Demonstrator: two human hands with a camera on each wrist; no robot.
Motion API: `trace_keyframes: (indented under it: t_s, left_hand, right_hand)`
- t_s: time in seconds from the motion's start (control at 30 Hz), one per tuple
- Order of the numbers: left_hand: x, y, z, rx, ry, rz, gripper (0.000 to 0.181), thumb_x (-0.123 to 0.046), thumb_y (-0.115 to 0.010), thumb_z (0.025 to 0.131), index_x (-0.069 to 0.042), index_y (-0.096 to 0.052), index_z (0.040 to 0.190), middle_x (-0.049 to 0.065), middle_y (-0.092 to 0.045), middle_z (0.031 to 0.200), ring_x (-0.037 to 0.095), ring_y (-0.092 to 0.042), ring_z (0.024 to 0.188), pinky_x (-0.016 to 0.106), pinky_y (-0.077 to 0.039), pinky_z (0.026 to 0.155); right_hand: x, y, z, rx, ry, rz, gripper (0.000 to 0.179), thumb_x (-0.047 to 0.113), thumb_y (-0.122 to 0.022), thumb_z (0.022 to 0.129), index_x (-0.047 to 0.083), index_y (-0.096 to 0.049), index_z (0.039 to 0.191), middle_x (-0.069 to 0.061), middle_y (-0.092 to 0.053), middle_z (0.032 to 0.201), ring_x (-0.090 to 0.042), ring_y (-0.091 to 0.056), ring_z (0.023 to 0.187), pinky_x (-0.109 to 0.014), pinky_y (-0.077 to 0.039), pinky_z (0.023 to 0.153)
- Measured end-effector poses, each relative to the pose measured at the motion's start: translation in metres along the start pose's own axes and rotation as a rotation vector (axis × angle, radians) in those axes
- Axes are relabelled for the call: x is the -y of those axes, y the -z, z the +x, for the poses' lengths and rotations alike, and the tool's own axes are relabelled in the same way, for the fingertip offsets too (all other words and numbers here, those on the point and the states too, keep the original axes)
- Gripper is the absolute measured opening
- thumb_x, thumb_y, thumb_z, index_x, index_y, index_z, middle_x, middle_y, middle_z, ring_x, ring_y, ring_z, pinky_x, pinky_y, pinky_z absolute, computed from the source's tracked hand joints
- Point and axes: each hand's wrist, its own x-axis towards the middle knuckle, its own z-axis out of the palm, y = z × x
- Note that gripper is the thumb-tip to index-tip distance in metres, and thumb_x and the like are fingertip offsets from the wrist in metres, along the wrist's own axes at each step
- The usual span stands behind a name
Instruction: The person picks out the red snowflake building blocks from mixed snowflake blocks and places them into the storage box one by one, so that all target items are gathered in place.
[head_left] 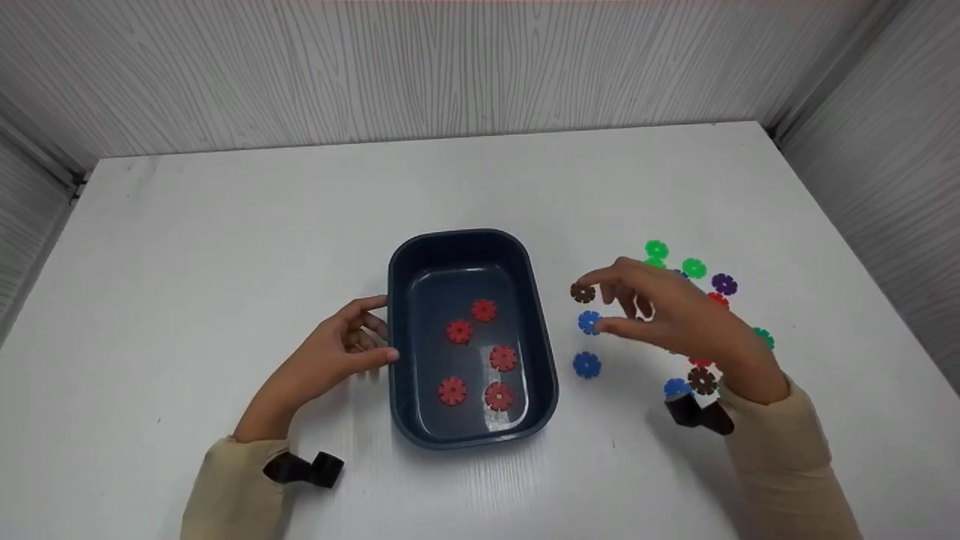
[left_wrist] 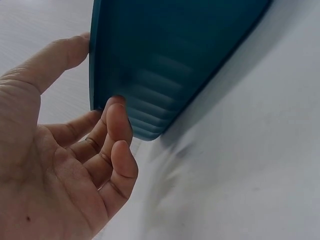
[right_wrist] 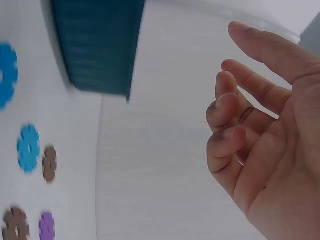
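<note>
A dark blue rectangular basin (head_left: 424, 300) stands mid-table with several red notched plastic discs (head_left: 503, 358) lying inside. At its left rim, my left hand (head_left: 330, 349) pinches the edge, the thumb on the rim and the index finger against the outer wall. The right hand (head_left: 667, 311) hovers to the right of the basin, thumb and fingers spread apart with nothing between them. Beneath or near its fingertips are a brown disc (head_left: 583, 292) and a blue disc (head_left: 589, 322). Another blue disc (head_left: 587, 365) lies just nearer. The right wrist view shows the right palm bare.
More notched discs lie scattered on the right, partly hidden by the right arm: green (head_left: 694, 268), purple (head_left: 724, 284), brown (head_left: 703, 381) and others. Behind the white table (head_left: 300, 202) rises a wood-grain panel (head_left: 450, 75), with further panels at both sides.
</note>
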Motion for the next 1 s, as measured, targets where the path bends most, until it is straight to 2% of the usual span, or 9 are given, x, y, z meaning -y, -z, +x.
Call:
trace_keyframes:
  t_s: [0.17, 0.33, 0.5, 0.73, 0.87, 1.0]
  left_hand:
    - [-0.002, 0.0, 0.0, 0.003, 0.005, 0.012, 0.071, -0.021, -0.072, 0.087, -0.006, -0.036, 0.146, 0.014, -0.055, 0.111, 0.014, -0.058, 0.087, 0.023, -0.048, 0.074]
    - [-0.003, 0.001, 0.0, 0.005, 0.003, 0.019, 0.071, -0.021, -0.072, 0.087, -0.006, -0.036, 0.146, 0.014, -0.055, 0.111, 0.014, -0.058, 0.087, 0.023, -0.048, 0.074]
    - [-0.004, 0.001, 0.0, 0.0, 0.005, 0.019, 0.071, -0.021, -0.072, 0.087, -0.006, -0.037, 0.146, 0.013, -0.056, 0.111, 0.013, -0.058, 0.086, 0.023, -0.048, 0.073]
    - [-0.002, 0.001, -0.001, 0.001, 0.001, 0.008, 0.071, -0.02, -0.072, 0.087, -0.006, -0.036, 0.146, 0.014, -0.055, 0.11, 0.012, -0.058, 0.086, 0.023, -0.049, 0.072]
    - [-0.002, 0.001, -0.001, 0.002, 0.001, 0.005, 0.07, -0.019, -0.072, 0.087, -0.006, -0.036, 0.146, 0.014, -0.055, 0.11, 0.012, -0.058, 0.085, 0.023, -0.048, 0.072]
    - [-0.003, 0.0, 0.0, -0.001, -0.001, 0.01, 0.07, -0.02, -0.072, 0.087, -0.006, -0.037, 0.146, 0.014, -0.056, 0.11, 0.012, -0.058, 0.086, 0.023, -0.048, 0.073]
  right_hand:
    - [-0.026, 0.021, -0.014, -0.111, -0.061, 0.013, 0.048, 0.01, -0.074, 0.084, 0.012, -0.057, 0.129, -0.002, -0.06, 0.097, -0.005, -0.051, 0.075, -0.019, -0.047, 0.063]
    - [-0.059, 0.036, -0.029, -0.174, -0.231, 0.039, 0.043, 0.013, -0.07, 0.088, 0.014, -0.057, 0.129, 0.002, -0.057, 0.099, -0.005, -0.053, 0.08, -0.015, -0.046, 0.066]
    - [-0.097, 0.043, -0.049, -0.219, -0.387, 0.064, 0.042, 0.02, -0.066, 0.092, 0.012, -0.055, 0.132, 0.001, -0.054, 0.102, -0.004, -0.052, 0.085, -0.013, -0.044, 0.069]
    - [-0.136, 0.045, -0.072, -0.152, -0.602, 0.076, 0.052, 0.032, -0.063, 0.094, 0.01, -0.046, 0.138, -0.005, -0.054, 0.11, -0.006, -0.05, 0.088, -0.019, -0.046, 0.073]
    - [-0.145, 0.043, -0.078, -0.11, -0.642, 0.09, 0.056, 0.037, -0.062, 0.094, 0.009, -0.045, 0.14, -0.012, -0.055, 0.114, -0.015, -0.05, 0.095, -0.028, -0.045, 0.077]
    - [-0.148, 0.042, -0.083, -0.074, -0.662, 0.102, 0.058, 0.04, -0.061, 0.094, 0.009, -0.043, 0.14, -0.017, -0.052, 0.119, -0.027, -0.049, 0.104, -0.031, -0.043, 0.078]
